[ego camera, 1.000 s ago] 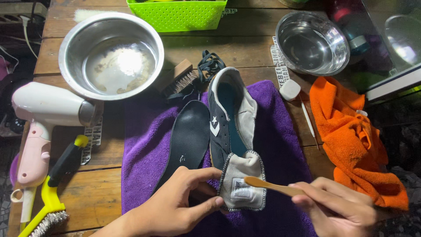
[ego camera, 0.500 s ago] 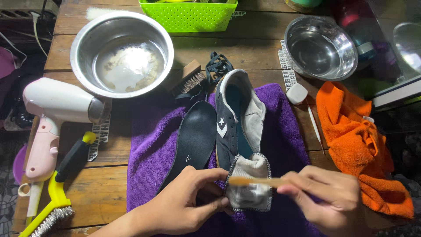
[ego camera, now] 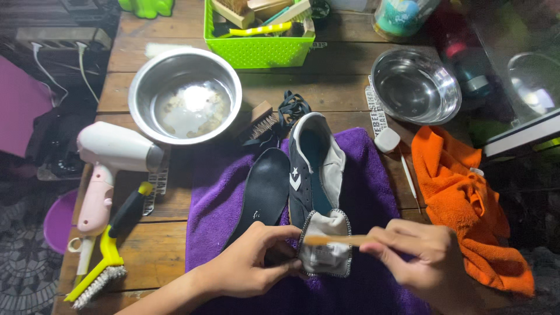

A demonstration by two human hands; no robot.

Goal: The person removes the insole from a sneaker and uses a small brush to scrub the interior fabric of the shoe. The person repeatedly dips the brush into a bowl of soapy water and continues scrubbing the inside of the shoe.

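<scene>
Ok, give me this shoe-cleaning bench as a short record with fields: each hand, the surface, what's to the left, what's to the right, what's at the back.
left hand: grips the toe of the dark sneaker
right hand: holds a small wooden-handled brush across the toe cap
surface: purple towel on a wooden table; black insole beside the sneaker
left: pale hair dryer, yellow brush
right: orange cloth
back: two steel bowls, one with cloudy liquid, one looks empty; green basket
</scene>
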